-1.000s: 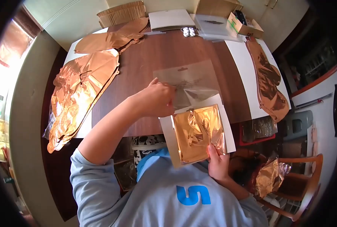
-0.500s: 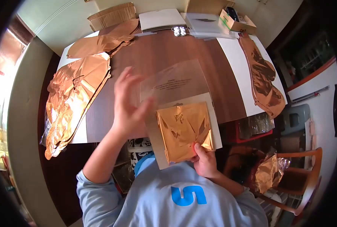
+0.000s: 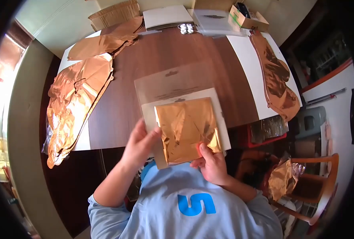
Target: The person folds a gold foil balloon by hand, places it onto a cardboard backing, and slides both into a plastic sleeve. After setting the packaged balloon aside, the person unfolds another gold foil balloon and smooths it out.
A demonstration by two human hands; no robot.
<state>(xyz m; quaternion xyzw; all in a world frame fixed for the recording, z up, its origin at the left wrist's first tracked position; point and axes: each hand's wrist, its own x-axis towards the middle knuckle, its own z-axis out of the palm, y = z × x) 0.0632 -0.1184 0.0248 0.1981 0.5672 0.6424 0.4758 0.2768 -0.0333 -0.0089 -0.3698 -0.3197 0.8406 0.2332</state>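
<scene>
In front of my chest I hold a folded gold foil balloon (image 3: 187,121), flat against a white card (image 3: 148,115). A clear plastic sleeve (image 3: 153,84) with a hang hole at its top reaches beyond the card's far edge. My right hand (image 3: 212,164) pinches the lower right corner of the stack, thumb on the foil and fingers underneath. At the left edge, my left hand (image 3: 140,140) grips the card and sleeve, its thumb on top close to the foil and its other fingers partly hidden behind.
Flat copper foil balloons (image 3: 75,95) lie on the table's left side, and another foil balloon (image 3: 273,75) on the right. A white box (image 3: 167,16), white round pieces (image 3: 186,28) and a carton (image 3: 249,20) stand at the back. A wooden chair (image 3: 324,191) holds crumpled foil (image 3: 282,181).
My left hand has come down from above the table, its fingers closing on the card's left edge. The sleeve and card have shifted slightly left and up.
</scene>
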